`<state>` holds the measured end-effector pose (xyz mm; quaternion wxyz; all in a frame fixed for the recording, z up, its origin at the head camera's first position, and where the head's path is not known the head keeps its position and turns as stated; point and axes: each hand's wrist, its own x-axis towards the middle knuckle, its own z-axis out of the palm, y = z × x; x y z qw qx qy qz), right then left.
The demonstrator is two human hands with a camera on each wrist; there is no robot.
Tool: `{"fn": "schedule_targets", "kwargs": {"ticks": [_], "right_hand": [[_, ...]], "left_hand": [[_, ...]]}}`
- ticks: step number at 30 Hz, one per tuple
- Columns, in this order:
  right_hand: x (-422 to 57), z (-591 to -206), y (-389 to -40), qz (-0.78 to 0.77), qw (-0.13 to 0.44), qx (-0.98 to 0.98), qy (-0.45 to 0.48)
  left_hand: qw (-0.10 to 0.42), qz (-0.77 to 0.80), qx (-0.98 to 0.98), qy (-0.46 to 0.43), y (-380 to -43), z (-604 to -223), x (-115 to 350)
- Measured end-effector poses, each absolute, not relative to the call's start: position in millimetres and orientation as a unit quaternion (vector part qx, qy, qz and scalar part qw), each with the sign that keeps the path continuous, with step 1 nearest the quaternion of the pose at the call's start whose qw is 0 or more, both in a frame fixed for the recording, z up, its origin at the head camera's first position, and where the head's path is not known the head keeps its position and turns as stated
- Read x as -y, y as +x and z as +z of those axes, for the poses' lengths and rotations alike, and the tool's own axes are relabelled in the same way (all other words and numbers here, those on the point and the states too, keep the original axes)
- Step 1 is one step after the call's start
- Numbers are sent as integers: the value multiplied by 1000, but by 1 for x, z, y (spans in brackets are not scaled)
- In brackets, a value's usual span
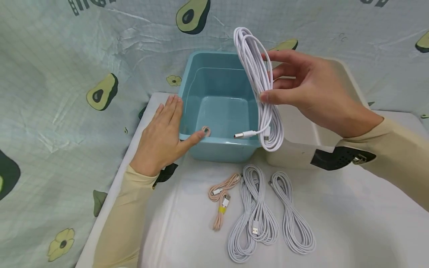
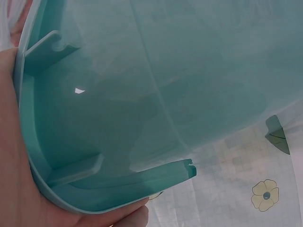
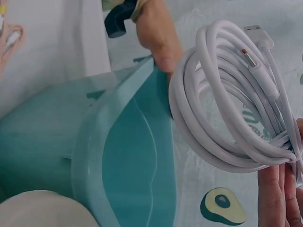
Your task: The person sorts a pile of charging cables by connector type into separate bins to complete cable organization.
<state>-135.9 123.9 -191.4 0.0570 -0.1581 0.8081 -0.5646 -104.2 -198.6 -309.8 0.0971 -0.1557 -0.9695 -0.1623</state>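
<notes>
My right hand (image 1: 318,89) pinches a bundled white USB cable (image 1: 253,70) between thumb and fingers. The cable hangs over the right rim of a blue plastic bin (image 1: 221,143), its USB plug (image 1: 246,134) dangling at the lower end. In the right wrist view the coil (image 3: 187,94) shows its loops and two connectors. On the bin's left rim rests my left hand (image 1: 164,136), fingers straight and the thumb over the front corner. By that thumb, a bit of pink cable (image 1: 206,131) shows inside the bin. The left wrist view shows the bin's outer wall (image 2: 118,109) with the hand along its rim.
A cream bin (image 1: 295,152) stands right of the blue one, partly behind my right arm. In front, on the white-covered table (image 1: 348,219), lie pink cables (image 1: 219,193), a grey-white coil pile (image 1: 248,208) and another coil (image 1: 295,219). An avocado-print sheet (image 1: 60,74) hangs behind.
</notes>
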Motion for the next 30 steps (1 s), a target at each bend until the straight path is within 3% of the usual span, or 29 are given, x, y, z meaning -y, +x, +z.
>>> {"fn": "schedule_targets", "kwargs": {"ticks": [6, 21, 30], "right_hand": [[-103, -200, -162, -583, 80, -793, -157], [-75, -213, -213, -509, 67, -849, -124], [-60, -231, -240, -507, 111, -852, -72]], "left_hand": [[101, -162, 969, -157, -104, -310, 199], [102, -159, 969, -158, -104, -311, 197], [118, -155, 968, -160, -104, -313, 196]]}}
